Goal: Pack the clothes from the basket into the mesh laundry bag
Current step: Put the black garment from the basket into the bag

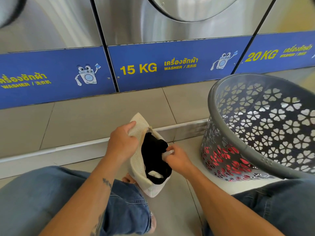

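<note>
A cream mesh laundry bag [136, 162] stands open on the floor between my knees, with a black garment [153, 155] inside it. My left hand [121, 141] grips the bag's upper left edge. My right hand [176, 158] pinches the bag's right edge beside the black garment. To the right, a grey plastic basket [221, 126] with flower-shaped cutouts leans toward me. Red cloth [226, 158] shows through the holes near its bottom.
Steel washing machines [170, 31] with blue labelled panels line the wall ahead, above a tiled step [85, 120]. My knees in blue jeans [51, 193] frame the bag on both sides. Light floor tiles [179, 210] lie below.
</note>
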